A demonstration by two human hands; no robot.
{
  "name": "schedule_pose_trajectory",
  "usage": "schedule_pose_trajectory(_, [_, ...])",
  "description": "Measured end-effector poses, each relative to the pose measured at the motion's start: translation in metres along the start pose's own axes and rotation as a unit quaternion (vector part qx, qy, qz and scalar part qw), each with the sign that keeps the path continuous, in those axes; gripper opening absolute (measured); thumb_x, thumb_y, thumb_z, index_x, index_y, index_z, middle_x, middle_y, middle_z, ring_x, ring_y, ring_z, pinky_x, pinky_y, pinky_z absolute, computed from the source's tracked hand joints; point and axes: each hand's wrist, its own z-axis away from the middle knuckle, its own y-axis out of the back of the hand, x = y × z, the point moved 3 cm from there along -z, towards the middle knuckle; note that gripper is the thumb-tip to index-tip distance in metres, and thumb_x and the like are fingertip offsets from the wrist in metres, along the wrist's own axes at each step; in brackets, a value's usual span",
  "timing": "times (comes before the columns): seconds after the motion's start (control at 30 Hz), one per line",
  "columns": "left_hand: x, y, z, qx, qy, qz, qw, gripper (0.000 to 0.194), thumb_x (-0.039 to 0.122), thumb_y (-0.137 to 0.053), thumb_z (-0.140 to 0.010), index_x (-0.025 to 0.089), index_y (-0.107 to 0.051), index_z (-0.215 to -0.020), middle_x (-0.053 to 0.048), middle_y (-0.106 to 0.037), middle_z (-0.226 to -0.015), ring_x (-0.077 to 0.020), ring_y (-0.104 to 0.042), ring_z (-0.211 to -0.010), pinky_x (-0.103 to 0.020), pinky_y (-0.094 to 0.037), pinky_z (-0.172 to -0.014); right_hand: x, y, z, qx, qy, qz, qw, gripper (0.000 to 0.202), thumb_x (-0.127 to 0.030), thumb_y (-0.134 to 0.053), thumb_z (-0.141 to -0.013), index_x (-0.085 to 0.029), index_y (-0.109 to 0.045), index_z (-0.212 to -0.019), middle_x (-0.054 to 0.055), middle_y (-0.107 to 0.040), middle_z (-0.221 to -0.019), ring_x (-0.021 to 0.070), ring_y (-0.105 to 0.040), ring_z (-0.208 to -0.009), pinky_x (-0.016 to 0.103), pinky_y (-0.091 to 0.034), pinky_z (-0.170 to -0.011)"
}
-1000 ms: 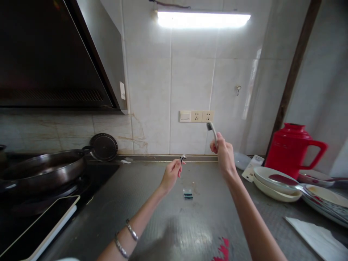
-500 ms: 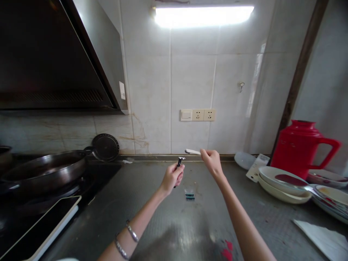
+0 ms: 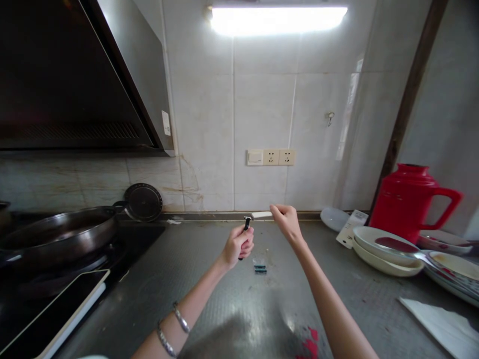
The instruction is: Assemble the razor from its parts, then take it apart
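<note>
While your left hand (image 3: pixel 238 244) gripped a black-handled razor (image 3: pixel 246 224), your right hand (image 3: pixel 287 222) pinched a pale brush (image 3: pixel 262 215) | brush tip at the razor's head, contact unclear | amount done or left not shown | both above the worktop (image 3: pixel 224 311), towards its far edge; teal strips (image 3: pixel 260 269) lay nearer you.
</note>
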Motion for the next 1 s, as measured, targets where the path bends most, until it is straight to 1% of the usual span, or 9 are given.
schedule_pose_trajectory(0.1, [0.002, -0.003, 0.002, -0.029, 0.017, 0.035, 0.999, 0.038, 0.039, -0.056, -0.077, 0.019, -0.029, -0.06, 0.01, -0.022, -0.042, -0.0015, -0.013, -0.031, -0.011, -0.009, -0.027, 0.004, 0.001, 0.0, -0.009, 0.004, -0.006, 1.0, 0.036, -0.037, -0.038, -0.075, -0.019, -0.028, -0.046, -0.004, -0.024, -0.048, 0.0083, -0.025, -0.049, 0.023, -0.02, -0.048])
schedule_pose_trajectory(0.2, [0.005, -0.006, 0.004, -0.072, 0.048, 0.084, 0.993, 0.037, 0.038, -0.052, -0.079, 0.019, -0.028, -0.058, 0.01, -0.02, -0.042, -0.0019, -0.011, -0.031, -0.011, -0.009, -0.027, 0.009, 0.004, -0.001, 0.0, -0.009, -0.011, 1.0, 0.036, -0.037, -0.039, -0.076, -0.019, -0.029, -0.046, -0.005, -0.024, -0.048, 0.0085, -0.026, -0.049, 0.023, -0.02, -0.049])
schedule_pose_trajectory(0.3, [0.004, -0.01, 0.007, -0.128, 0.091, 0.136, 0.978, 0.036, 0.039, -0.05, -0.079, 0.018, -0.03, -0.058, 0.01, -0.018, -0.042, -0.0023, -0.008, -0.032, -0.011, -0.01, -0.028, -0.001, 0.004, 0.0, 0.016, 0.001, -0.033, 0.999, 0.037, -0.037, -0.04, -0.078, -0.019, -0.029, -0.047, -0.005, -0.025, -0.049, 0.0085, -0.027, -0.05, 0.023, -0.022, -0.049])
schedule_pose_trajectory(0.4, [0.001, -0.014, 0.011, -0.171, 0.132, 0.173, 0.961, 0.036, 0.041, -0.05, -0.078, 0.019, -0.03, -0.059, 0.01, -0.016, -0.042, -0.0024, -0.006, -0.033, -0.011, -0.011, -0.028, -0.013, 0.0, 0.001, 0.008, 0.041, -0.042, 0.998, 0.038, -0.035, -0.041, -0.079, -0.019, -0.03, -0.046, -0.004, -0.029, -0.049, 0.0084, -0.028, -0.051, 0.023, -0.023, -0.051])
schedule_pose_trajectory(0.47, [0.0, -0.016, 0.013, -0.179, 0.146, 0.189, 0.955, 0.036, 0.042, -0.049, -0.078, 0.019, -0.03, -0.058, 0.009, -0.016, -0.043, -0.0023, -0.005, -0.033, -0.011, -0.011, -0.028, -0.013, -0.003, 0.001, 0.001, 0.057, -0.036, 0.998, 0.038, -0.033, -0.041, -0.079, -0.019, -0.03, -0.045, -0.004, -0.03, -0.049, 0.0083, -0.028, -0.051, 0.023, -0.023, -0.051])
schedule_pose_trajectory(0.63, [0.003, -0.012, 0.012, -0.168, 0.136, 0.208, 0.954, 0.037, 0.042, -0.049, -0.079, 0.019, -0.027, -0.058, 0.01, -0.014, -0.043, -0.0022, -0.003, -0.033, -0.011, -0.01, -0.028, 0.0, -0.001, 0.0, 0.015, 0.04, -0.025, 0.999, 0.039, -0.034, -0.041, -0.08, -0.019, -0.029, -0.046, -0.005, -0.028, -0.049, 0.0081, -0.028, -0.05, 0.023, -0.023, -0.05])
schedule_pose_trajectory(0.73, [0.005, -0.012, 0.012, -0.179, 0.128, 0.215, 0.952, 0.036, 0.04, -0.049, -0.079, 0.019, -0.029, -0.058, 0.009, -0.014, -0.043, -0.0021, -0.003, -0.033, -0.011, -0.01, -0.028, -0.007, 0.001, 0.0, 0.021, 0.056, -0.027, 0.998, 0.039, -0.034, -0.04, -0.081, -0.019, -0.029, -0.046, -0.004, -0.029, -0.05, 0.0083, -0.029, -0.051, 0.023, -0.024, -0.052])
schedule_pose_trajectory(0.83, [0.008, -0.014, 0.013, -0.197, 0.128, 0.217, 0.948, 0.035, 0.039, -0.048, -0.08, 0.018, -0.031, -0.058, 0.009, -0.015, -0.043, -0.0019, -0.004, -0.033, -0.011, -0.01, -0.028, -0.013, 0.0, 0.0, 0.011, 0.08, -0.017, 0.997, 0.04, -0.033, -0.041, -0.081, -0.018, -0.029, -0.046, -0.004, -0.029, -0.051, 0.0083, -0.029, -0.052, 0.023, -0.024, -0.053])
schedule_pose_trajectory(1.0, [0.012, -0.013, 0.013, -0.188, 0.124, 0.191, 0.955, 0.036, 0.04, -0.05, -0.079, 0.018, -0.031, -0.058, 0.009, -0.015, -0.043, -0.0019, -0.005, -0.033, -0.011, -0.011, -0.028, -0.005, 0.004, 0.0, 0.031, 0.056, -0.017, 0.998, 0.04, -0.032, -0.041, -0.081, -0.019, -0.025, -0.047, -0.005, -0.026, -0.05, 0.008, -0.026, -0.05, 0.024, -0.022, -0.051])
